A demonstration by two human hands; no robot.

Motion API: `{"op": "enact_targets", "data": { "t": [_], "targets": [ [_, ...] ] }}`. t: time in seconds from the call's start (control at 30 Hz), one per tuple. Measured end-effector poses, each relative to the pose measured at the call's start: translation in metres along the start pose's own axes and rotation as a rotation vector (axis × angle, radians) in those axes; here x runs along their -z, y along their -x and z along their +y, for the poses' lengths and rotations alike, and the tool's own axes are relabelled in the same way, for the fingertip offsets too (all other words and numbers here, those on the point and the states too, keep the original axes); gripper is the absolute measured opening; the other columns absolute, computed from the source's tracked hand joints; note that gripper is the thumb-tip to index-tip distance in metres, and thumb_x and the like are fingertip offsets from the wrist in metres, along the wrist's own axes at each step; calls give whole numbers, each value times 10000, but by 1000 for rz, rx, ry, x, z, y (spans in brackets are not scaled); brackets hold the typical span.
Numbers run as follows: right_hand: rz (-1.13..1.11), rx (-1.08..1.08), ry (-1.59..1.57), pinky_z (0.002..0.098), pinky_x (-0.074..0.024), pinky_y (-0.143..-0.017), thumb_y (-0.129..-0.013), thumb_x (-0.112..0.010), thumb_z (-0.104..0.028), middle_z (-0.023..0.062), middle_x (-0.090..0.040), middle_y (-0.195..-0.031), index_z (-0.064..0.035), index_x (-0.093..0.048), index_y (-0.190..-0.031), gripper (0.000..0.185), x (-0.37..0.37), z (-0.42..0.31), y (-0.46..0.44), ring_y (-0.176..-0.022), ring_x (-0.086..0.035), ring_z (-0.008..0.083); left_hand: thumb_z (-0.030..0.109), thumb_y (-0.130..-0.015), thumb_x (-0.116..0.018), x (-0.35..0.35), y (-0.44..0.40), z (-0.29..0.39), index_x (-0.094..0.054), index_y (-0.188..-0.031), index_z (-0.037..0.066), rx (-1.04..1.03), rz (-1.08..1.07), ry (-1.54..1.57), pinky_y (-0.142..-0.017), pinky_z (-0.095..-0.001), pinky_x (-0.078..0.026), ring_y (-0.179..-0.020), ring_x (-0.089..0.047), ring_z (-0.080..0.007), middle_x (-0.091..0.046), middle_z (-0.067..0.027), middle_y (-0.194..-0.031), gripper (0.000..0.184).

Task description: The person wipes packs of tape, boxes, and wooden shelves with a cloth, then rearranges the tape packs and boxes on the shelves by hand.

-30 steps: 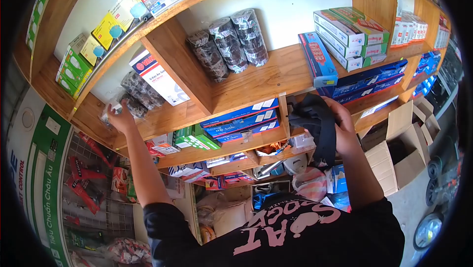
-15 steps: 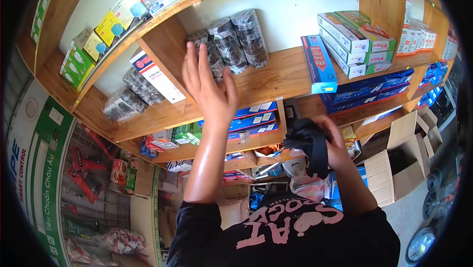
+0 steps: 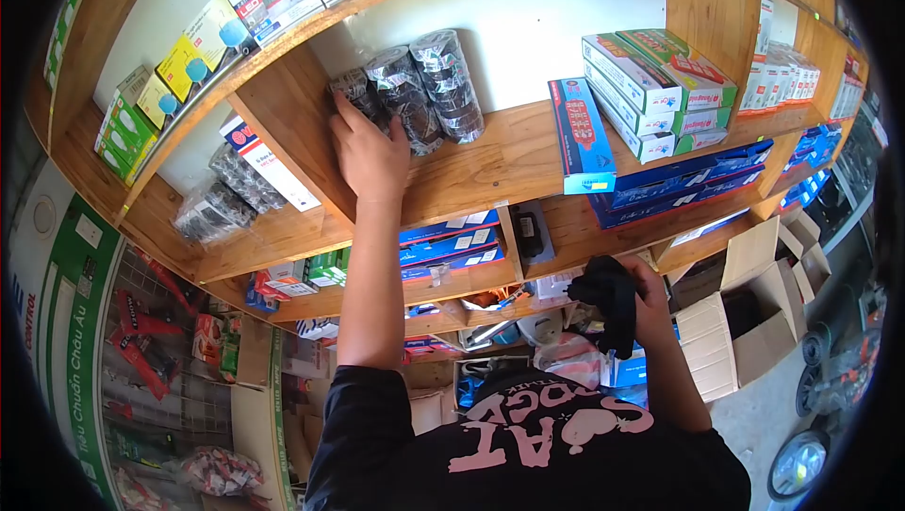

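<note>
My left hand is on the leftmost of three wrapped stacks of dark rolls on the wooden shelf, its fingers spread over the stack's front and hiding most of it. The middle stack and the right stack stand upright just beside it. Lower and to the right, my right hand is closed on a bunched black cloth, which hangs down in front of the lower shelves.
An upright wooden divider stands left of my left hand; more wrapped rolls lie beyond it. A blue box and stacked green-white boxes sit to the right. Open cartons are at the lower right.
My left hand went from the rolls in the left compartment across the divider to the leftmost stack. My right hand moved slightly lower, still holding the cloth.
</note>
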State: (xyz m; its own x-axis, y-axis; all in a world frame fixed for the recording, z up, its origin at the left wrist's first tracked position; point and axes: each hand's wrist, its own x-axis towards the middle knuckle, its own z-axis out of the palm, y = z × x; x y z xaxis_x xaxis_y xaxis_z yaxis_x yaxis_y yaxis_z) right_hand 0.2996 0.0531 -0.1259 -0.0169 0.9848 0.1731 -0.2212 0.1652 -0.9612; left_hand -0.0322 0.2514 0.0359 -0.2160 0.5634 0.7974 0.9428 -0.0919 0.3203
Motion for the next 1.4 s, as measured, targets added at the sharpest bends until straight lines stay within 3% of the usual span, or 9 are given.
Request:
{"op": "enact_targets", "data": {
  "t": [0.2, 0.33, 0.43, 0.83, 1.03, 1.1, 1.23, 1.4],
  "targets": [
    [96, -25, -124, 280, -565, -813, -1002, -597, -130, 72, -689, -1093, -3, -608, -1184, 222, 19, 13, 5, -958, -675, 138, 183, -810, -781, 8, -6, -5, -314, -1398, -44, -83, 31, 44, -876, -519, -569, -1087, -608, -519, -372, -315, -1415, 784],
    [68, -9, -98, 258, -567, -757, -1009, -594, -149, 68, -691, -1072, -3, -617, -1164, 214, 19, 14, 3, -905, -682, 124, 186, -812, -779, 8, -18, -14, -318, -1409, -57, -103, 11, 73, -894, -505, -570, -1086, -618, -507, -370, -327, -1440, 792],
    [67, 17, -85, 246, -556, -721, -1009, -602, -176, 66, -690, -1050, -8, -617, -1154, 222, 9, 8, 1, -876, -678, 117, 178, -805, -779, 6, -21, -14, -379, -1398, -26, -21, -34, 71, -945, -512, -539, -1159, -576, -512, -404, -307, -1426, 743],
    [58, 43, -2, 238, -535, -696, -1011, -581, -177, 87, -691, -1031, -10, -607, -1155, 222, 4, 1, -2, -841, -672, 128, 72, -803, -759, 25, -22, -17, -512, -1333, 6, -57, -82, 187, -971, -497, -513, -1115, -582, -505, -437, -307, -1341, 588],
    [74, 14, 76, 230, -506, -634, -1016, -574, -191, 58, -684, -937, -15, -613, -1135, 215, 2, 5, -2, -750, -633, 96, 65, -805, -768, 4, -10, -16, -537, -1304, 90, -182, 213, 181, -958, -495, -510, -1105, -575, -515, -395, -319, -1389, 551],
    [67, -3, 94, 228, -495, -618, -1018, -573, -198, 48, -679, -909, -17, -615, -1126, 214, 2, 6, 0, -724, -618, 86, 83, -801, -787, 1, -7, -11, -532, -1295, 119, -141, 153, 305, -947, -494, -508, -1118, -569, -511, -426, -305, -1374, 557],
    [71, -1, 76, 229, -497, -624, -1013, -580, -202, 48, -680, -906, -21, -617, -1119, 213, 2, 6, 2, -731, -621, 87, 112, -793, -819, -3, -6, -15, -516, -1290, 145, -137, 44, 451, -936, -483, -505, -1141, -560, -508, -510, -268, -1316, 583],
    [132, 18, -1, 280, -546, -725, -985, -598, -175, 65, -708, -957, -4, -627, -1176, 257, 1, -1, -4, -871, -683, 164, 115, -791, -827, 6, 8, -14, -564, -1229, 139, -288, 158, 418, -945, -487, -502, -1136, -572, -480, -552, -245, -1267, 511]
  ]
}}
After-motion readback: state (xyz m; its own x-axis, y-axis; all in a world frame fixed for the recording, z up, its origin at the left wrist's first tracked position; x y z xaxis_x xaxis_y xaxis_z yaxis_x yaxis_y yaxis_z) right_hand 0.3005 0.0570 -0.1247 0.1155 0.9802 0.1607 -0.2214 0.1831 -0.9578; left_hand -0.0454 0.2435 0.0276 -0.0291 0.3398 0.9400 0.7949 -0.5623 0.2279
